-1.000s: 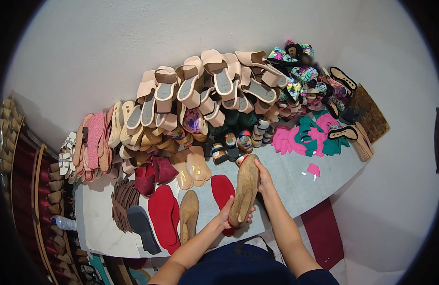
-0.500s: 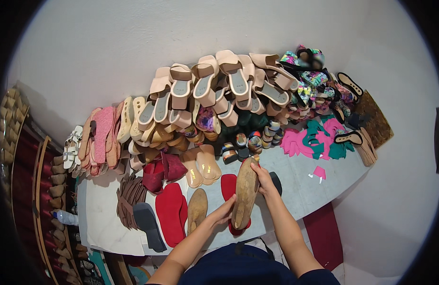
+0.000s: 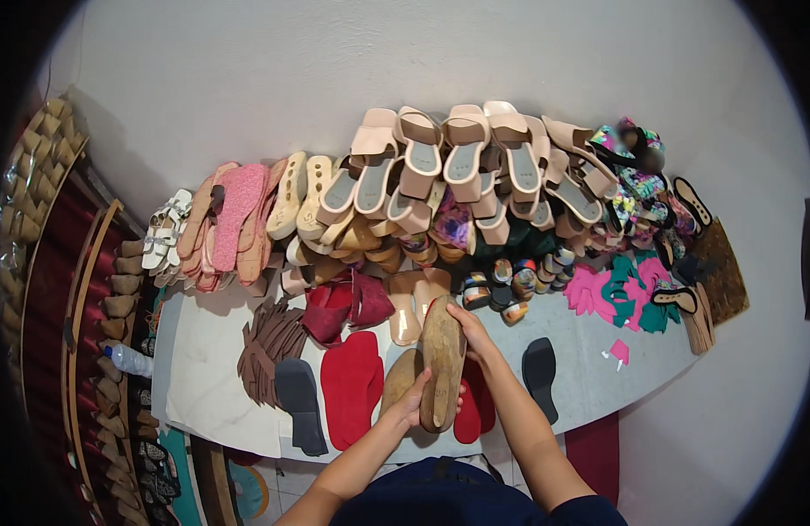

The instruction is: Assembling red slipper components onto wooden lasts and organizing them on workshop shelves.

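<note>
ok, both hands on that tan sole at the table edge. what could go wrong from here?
1. The tan sole is held only at its ends, left hand below and right hand above; it could slip onto the red insoles.
2. The stacked sandals lean against the wall just beyond; a bump might topple them.
3. The dark sole overhangs the table edge and could get knocked off.

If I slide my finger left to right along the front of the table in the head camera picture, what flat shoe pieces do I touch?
Brown fringed leather pieces → dark grey flat sole → pair of red flat soles → tan wooden sole gripped by the left hand and right hand → black flat sole → small pink scrap.
</note>
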Available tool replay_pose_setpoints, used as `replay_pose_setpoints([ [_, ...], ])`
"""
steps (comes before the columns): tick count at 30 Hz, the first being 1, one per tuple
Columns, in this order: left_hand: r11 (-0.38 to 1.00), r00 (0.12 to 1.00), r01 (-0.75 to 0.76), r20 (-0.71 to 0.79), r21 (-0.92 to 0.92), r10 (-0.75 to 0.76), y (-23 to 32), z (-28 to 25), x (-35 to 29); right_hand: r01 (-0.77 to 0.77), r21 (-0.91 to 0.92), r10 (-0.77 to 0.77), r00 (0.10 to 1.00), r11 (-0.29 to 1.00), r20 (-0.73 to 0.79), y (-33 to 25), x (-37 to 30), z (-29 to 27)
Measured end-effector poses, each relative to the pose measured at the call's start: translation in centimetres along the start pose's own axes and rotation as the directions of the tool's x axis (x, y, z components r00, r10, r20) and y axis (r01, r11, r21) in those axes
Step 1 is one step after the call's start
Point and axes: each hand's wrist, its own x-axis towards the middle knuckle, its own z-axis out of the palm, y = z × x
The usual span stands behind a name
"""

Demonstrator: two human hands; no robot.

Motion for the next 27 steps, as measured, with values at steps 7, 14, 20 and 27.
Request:
replay_pose_setpoints([
  [7, 0.998, 0.997, -0.06, -0.04, 0.018, 0.061, 2.3, -2.7, -4.8, -0.159, -0.384, 0.187, 0.982, 0.91, 0.036, -0.5, 2.7, 4.6],
  [14, 0.977, 0.992, -0.125, -0.034, -0.175, 0.121, 3.1, -2.9, -8.4, 0.091, -0.537, -0.057, 0.995, 0.838, 0.079, 4.9, 9.9, 5.3],
  [20, 0.961, 0.986, -0.162, 0.009, -0.226, 0.168, 3.7, -4.1, -10.0, 0.041, -0.57, 0.069, 0.983, 0.82, 0.17, 4.9, 10.8, 6.2],
  [27, 0.971, 0.995, -0.047, 0.072, -0.235, 0.066, 3.0, -2.9, -8.8, 0.317, -0.7, -0.249, 0.947, 0.64, 0.202, -0.5, 5.5, 1.3],
])
